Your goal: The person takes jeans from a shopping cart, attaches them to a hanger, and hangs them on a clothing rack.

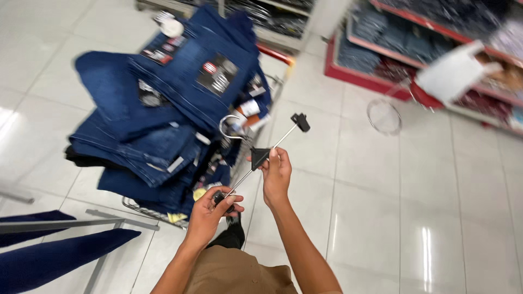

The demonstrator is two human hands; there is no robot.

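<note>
Clearly, 2 bare hands hold 1 metal clip hanger with black plastic clips and a silver wire hook (260, 155) in the air above the glossy white tiled floor (392, 207). The left hand (210, 215) pinches the lower black clip between thumb and curled fingers. The right hand (277, 177) grips the black centre piece, its fingers pressed together around it. The hanger's long axis runs diagonally, from the lower clip near the person up to the free clip pointing to the upper right; its hook curls up and left. Just beside it, to the left, 1 wire shopping cart (275, 81) carries a heap of folded dark blue jeans (163, 109). Red store shelves (376, 76) of folded clothes line the far right.
</note>
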